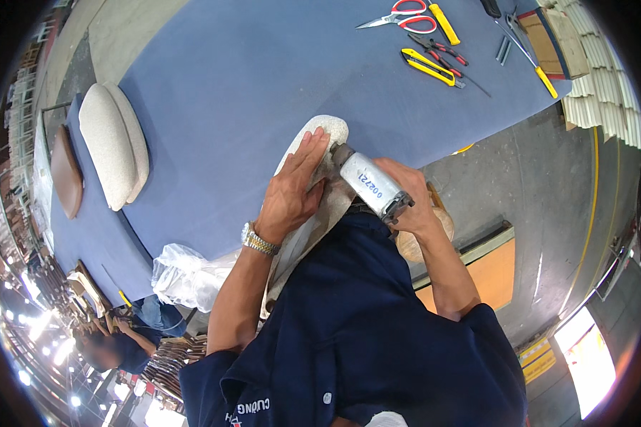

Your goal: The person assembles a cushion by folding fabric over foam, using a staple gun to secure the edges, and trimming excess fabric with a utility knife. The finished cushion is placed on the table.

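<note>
Head view is showing a pale cushion (pixel 331 127) resting at the near edge of the tabletop (pixel 242 85). The left hand (pixel 292 196) is lying over it, fingers stretching out straight, its grip seemingly pressing rather than clutching. The right hand (pixel 409 188) is wrapping its grip around a silver power tool (pixel 370 183), whose nose appears to be touching the cushion's side. Judging by this, the step in hand is working the tool against the cushion's edge; the next move seems to be calling for a firm left palm and a squarely set nose, with the left fingertips clear. Two stacked cushions (pixel 110 149) are lying near the left edge, while scissors (pixel 393 16) and a yellow knife (pixel 429 67) are lying toward the far right corner.
</note>
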A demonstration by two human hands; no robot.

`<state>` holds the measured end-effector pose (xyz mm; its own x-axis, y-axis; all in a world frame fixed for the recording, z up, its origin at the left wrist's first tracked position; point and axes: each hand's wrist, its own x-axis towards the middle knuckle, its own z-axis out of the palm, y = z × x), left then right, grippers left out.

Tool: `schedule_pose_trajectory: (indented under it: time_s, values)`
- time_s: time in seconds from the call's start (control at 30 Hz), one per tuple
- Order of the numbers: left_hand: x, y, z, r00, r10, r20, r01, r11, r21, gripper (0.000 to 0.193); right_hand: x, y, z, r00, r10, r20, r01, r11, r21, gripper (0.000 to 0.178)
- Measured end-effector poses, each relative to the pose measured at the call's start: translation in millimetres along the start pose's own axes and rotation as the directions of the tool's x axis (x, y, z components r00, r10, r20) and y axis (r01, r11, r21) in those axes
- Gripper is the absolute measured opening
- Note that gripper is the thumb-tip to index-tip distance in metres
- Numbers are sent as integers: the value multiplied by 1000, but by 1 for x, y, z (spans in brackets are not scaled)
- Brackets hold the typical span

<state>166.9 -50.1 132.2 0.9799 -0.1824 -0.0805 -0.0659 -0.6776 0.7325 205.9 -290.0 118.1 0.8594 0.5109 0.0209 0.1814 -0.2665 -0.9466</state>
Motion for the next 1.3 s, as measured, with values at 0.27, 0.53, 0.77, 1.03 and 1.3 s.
schedule_pose_trajectory:
  time_s: [0.27, 0.53, 0.77, 1.03, 1.3]
  values:
    - [2, -2, 1, 999, -35, 0, 35, 998, -42, 80, 15, -5, -8, 994, 26, 108, -31, 998, 48, 52]
    - [1, -3, 5, 999, -35, -7, 35, 999, -31, 83, 20, -19, -8, 990, 101, 93, -103, 994, 20, 54]
    - [1, -6, 0, 998, -53, -27, 52, 997, -53, 83, 19, -10, -1, 994, 89, 58, -92, 995, 39, 52]
    - [-2, -9, 0, 999, -40, -24, 39, 999, -26, 87, -1, -5, 5, 997, 15, -75, -7, 995, 96, 41]
    - [-1, -3, -2, 999, -41, -19, 41, 999, -35, 86, 2, 2, 10, 999, -27, -28, 29, 996, 80, 39]
